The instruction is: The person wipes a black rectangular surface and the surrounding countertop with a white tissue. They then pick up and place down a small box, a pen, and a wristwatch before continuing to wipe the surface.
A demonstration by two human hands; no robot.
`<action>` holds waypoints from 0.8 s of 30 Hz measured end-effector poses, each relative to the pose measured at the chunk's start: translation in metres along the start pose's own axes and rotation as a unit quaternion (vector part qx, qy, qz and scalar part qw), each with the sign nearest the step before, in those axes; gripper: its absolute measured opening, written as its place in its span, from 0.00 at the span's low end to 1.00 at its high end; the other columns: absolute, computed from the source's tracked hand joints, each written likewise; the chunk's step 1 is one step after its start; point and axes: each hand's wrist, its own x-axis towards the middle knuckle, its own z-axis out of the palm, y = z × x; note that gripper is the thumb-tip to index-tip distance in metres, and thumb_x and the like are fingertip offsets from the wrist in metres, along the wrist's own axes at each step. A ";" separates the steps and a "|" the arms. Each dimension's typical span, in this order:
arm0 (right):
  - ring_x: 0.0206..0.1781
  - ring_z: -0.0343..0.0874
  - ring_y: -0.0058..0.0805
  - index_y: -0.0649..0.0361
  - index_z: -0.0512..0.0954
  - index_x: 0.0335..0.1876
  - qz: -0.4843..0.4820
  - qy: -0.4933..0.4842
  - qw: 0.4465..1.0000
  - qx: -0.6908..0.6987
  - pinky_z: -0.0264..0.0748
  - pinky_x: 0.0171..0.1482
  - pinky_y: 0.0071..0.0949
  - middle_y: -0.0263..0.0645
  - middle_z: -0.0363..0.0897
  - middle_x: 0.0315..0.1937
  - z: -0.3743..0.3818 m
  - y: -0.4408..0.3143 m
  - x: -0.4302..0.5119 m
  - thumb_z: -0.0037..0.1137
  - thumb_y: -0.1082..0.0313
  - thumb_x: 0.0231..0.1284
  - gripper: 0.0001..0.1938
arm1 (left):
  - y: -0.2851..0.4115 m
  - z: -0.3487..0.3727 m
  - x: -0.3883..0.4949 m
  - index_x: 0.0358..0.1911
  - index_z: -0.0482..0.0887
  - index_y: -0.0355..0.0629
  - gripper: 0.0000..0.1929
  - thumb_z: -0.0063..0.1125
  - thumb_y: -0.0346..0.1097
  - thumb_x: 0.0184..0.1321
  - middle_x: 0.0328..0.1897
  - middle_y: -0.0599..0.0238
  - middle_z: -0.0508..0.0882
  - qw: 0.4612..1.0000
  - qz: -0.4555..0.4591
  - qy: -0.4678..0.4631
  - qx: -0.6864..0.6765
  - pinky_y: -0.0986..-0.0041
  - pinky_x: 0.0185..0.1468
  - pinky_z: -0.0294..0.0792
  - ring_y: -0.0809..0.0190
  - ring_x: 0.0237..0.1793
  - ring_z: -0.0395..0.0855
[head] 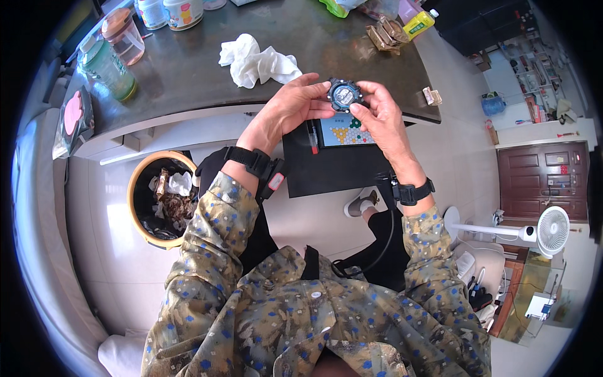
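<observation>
Between my two hands is a black digital wristwatch (345,95) with a blue ring around its display, face up. My left hand (301,101) grips its left side, thumb near the upper edge and fingers beneath. On the other side, my right hand (380,110) pinches the case with the thumb at the lower right and the index finger above. No strap can be made out clearly. Below the watch lies a tablet-like panel (346,133) with a coloured hexagon pattern, on a black board or sheet (337,169). A red-ended pen (313,137) lies to its left.
Crumpled white tissue (259,61) lies on the dark table (188,70). Bottles (107,68), jars (183,13) and brown packets (387,35) stand around it. A yellow-rimmed waste bin (133,207) is at the lower left. A white fan (552,232) stands at the right.
</observation>
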 end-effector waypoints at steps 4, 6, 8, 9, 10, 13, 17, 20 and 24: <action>0.36 0.73 0.19 0.51 0.67 0.58 -0.032 -0.031 0.985 -0.169 0.71 0.38 0.19 0.36 0.75 0.40 -0.003 -0.011 -0.005 0.67 0.66 0.43 0.32 | 0.004 -0.001 -0.007 0.65 0.44 0.37 0.36 0.53 0.32 0.59 0.41 0.58 0.76 0.997 0.028 -0.073 -0.015 0.73 0.39 0.78 0.61 0.33 0.82; 0.38 0.74 0.22 0.51 0.67 0.57 -0.083 -0.016 0.984 -0.158 0.72 0.39 0.20 0.36 0.75 0.41 0.001 -0.013 -0.005 0.67 0.65 0.41 0.32 | 0.006 -0.002 -0.009 0.65 0.45 0.39 0.35 0.53 0.32 0.59 0.41 0.59 0.76 0.994 0.033 -0.102 -0.016 0.73 0.39 0.79 0.61 0.33 0.82; 0.41 0.75 0.26 0.52 0.67 0.56 -0.118 -0.003 0.977 -0.177 0.73 0.40 0.22 0.37 0.75 0.42 0.005 -0.014 -0.005 0.68 0.65 0.40 0.32 | 0.006 -0.002 -0.011 0.65 0.50 0.41 0.32 0.52 0.33 0.60 0.41 0.60 0.77 0.993 0.040 -0.109 -0.016 0.75 0.38 0.79 0.62 0.34 0.82; 0.42 0.75 0.28 0.52 0.67 0.56 -0.127 0.003 0.971 -0.201 0.73 0.40 0.24 0.37 0.75 0.43 0.007 -0.015 -0.005 0.68 0.65 0.40 0.32 | 0.006 -0.002 -0.011 0.64 0.52 0.42 0.30 0.51 0.33 0.60 0.41 0.60 0.78 0.993 0.043 -0.113 -0.016 0.76 0.38 0.79 0.62 0.34 0.83; 0.44 0.76 0.30 0.53 0.68 0.55 -0.135 0.009 0.965 -0.225 0.73 0.41 0.25 0.38 0.75 0.43 0.008 -0.017 -0.005 0.68 0.65 0.39 0.32 | 0.006 -0.003 -0.012 0.64 0.53 0.42 0.30 0.51 0.34 0.60 0.41 0.60 0.78 0.992 0.043 -0.121 -0.017 0.77 0.37 0.79 0.62 0.35 0.83; 0.44 0.77 0.33 0.54 0.68 0.54 -0.153 0.014 0.945 -0.288 0.74 0.42 0.26 0.39 0.75 0.44 0.007 -0.024 -0.005 0.68 0.65 0.38 0.31 | 0.007 -0.003 -0.012 0.64 0.54 0.42 0.29 0.51 0.33 0.60 0.41 0.59 0.79 0.988 0.041 -0.148 -0.033 0.77 0.36 0.79 0.60 0.36 0.83; 0.43 0.78 0.33 0.54 0.69 0.53 -0.135 0.006 0.954 -0.269 0.75 0.42 0.27 0.40 0.77 0.42 0.009 -0.031 -0.004 0.68 0.64 0.39 0.29 | 0.007 -0.005 -0.014 0.63 0.54 0.39 0.27 0.48 0.32 0.62 0.42 0.57 0.78 0.982 0.039 -0.176 -0.064 0.77 0.37 0.80 0.60 0.36 0.83; 0.42 0.79 0.33 0.54 0.69 0.52 -0.131 0.003 0.955 -0.267 0.75 0.42 0.27 0.40 0.77 0.41 0.010 -0.033 -0.003 0.67 0.64 0.39 0.29 | 0.006 -0.005 -0.014 0.62 0.55 0.37 0.26 0.47 0.32 0.62 0.42 0.57 0.78 0.980 0.037 -0.183 -0.065 0.77 0.37 0.80 0.61 0.36 0.83; 0.42 0.79 0.33 0.54 0.70 0.52 -0.126 -0.001 0.958 -0.256 0.75 0.42 0.26 0.39 0.78 0.41 0.008 -0.030 -0.004 0.68 0.64 0.39 0.29 | 0.005 -0.005 -0.014 0.62 0.56 0.37 0.25 0.46 0.32 0.63 0.41 0.57 0.77 0.982 0.035 -0.177 -0.059 0.77 0.37 0.80 0.61 0.36 0.83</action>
